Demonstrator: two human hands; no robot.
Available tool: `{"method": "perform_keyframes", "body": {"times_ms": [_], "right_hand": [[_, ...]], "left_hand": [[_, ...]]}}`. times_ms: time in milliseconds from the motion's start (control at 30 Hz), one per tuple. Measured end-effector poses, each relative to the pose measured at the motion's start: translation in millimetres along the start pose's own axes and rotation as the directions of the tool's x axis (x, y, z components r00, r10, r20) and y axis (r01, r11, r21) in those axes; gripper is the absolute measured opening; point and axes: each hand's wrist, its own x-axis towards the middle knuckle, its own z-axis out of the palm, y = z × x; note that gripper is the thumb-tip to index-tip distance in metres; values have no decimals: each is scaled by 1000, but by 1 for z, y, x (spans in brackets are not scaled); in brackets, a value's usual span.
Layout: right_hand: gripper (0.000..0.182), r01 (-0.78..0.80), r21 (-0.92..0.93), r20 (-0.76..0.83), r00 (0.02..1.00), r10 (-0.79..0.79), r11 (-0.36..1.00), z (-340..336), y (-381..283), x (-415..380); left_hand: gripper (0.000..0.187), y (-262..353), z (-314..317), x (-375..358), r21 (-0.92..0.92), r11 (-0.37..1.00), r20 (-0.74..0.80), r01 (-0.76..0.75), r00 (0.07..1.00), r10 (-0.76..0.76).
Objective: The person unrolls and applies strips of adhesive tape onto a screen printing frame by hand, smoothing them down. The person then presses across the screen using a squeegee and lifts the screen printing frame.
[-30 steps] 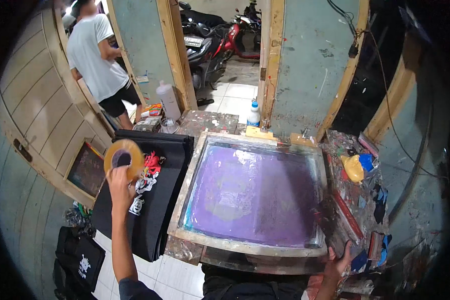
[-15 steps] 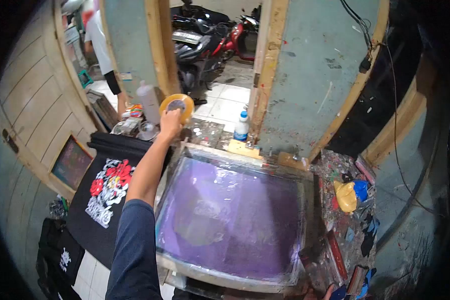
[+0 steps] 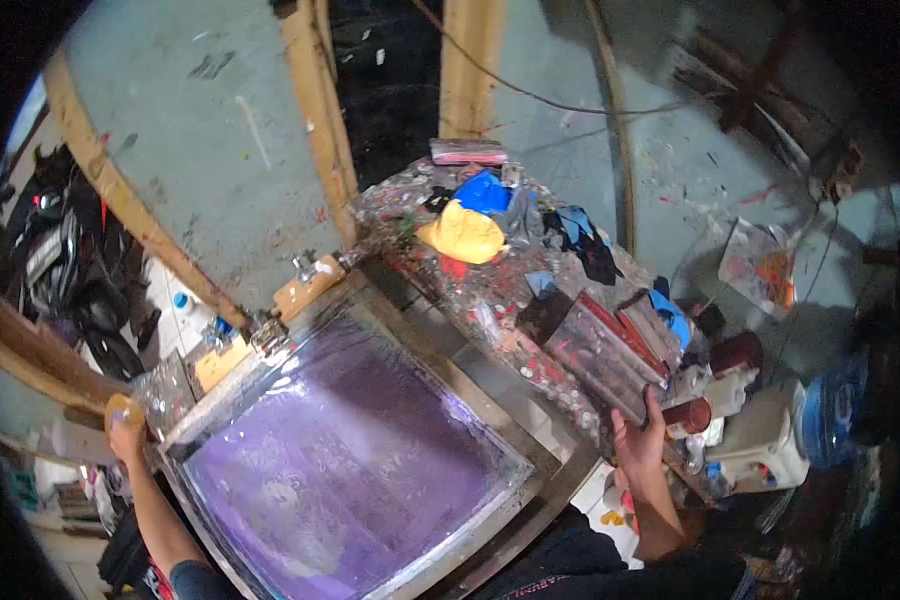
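Observation:
At far left, my left hand (image 3: 127, 440) is closed on a roll of yellowish tape (image 3: 120, 408), seen partly edge-on above the fingers. My right hand (image 3: 642, 445) is at the near edge of the paint-spattered bench, fingers spread. Its fingertips are beside or against the near end of a wide squeegee (image 3: 602, 360) lying there; contact is hard to make out. Between my arms lies a framed printing screen (image 3: 370, 460) with purple mesh, wet and shiny in places. Hinge clamps (image 3: 305, 285) sit at the screen's far edge.
The bench (image 3: 440, 290) carries a yellow bag (image 3: 467, 232), a blue bag (image 3: 483, 190) and several scraps. Jars (image 3: 686, 418), a white container (image 3: 770, 445) and a blue water jug (image 3: 832, 410) stand at right. A blue-capped bottle (image 3: 185, 308) stands beyond the screen; motorbikes (image 3: 65, 260) are through the doorway.
My view has swung right and the scene has tilted. My left hand still holds the tape roll. My right hand, barely visible before at the bottom edge, now shows fully by the squeegee.

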Motion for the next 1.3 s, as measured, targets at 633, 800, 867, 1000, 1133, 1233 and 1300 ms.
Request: {"method": "perform_keyframes", "body": {"times_ms": [633,800,867,1000,1133,1233,1300], "right_hand": [[47,329,-235,38,943,-330,915,-46,-58,108],[46,327,-236,-13,941,-339,915,-41,-98,165],[46,308,-237,-87,938,-336,921,-47,-111,178],[47,352,-193,-98,922,-375,916,-67,-129,201],[44,433,44,-102,898,-428,900,-78,-147,208],[43,417,222,-33,906,-421,881,-96,-162,210],[42,453,133,-119,890,-440,881,-93,-159,184]], "left_hand": [[63,215,-388,-427,-886,-291,-463,-360,694,551],[71,224,-383,-494,-925,-349,-342,-149,727,595],[75,225,-381,-504,-931,-348,-313,-111,733,603],[82,228,-381,-519,-940,-333,-281,-75,726,628],[89,230,-378,-531,-948,-312,-260,-58,704,661],[95,229,-375,-535,-963,-256,-238,-81,702,672],[98,227,-369,-534,-982,-136,-186,-128,725,663]]}}
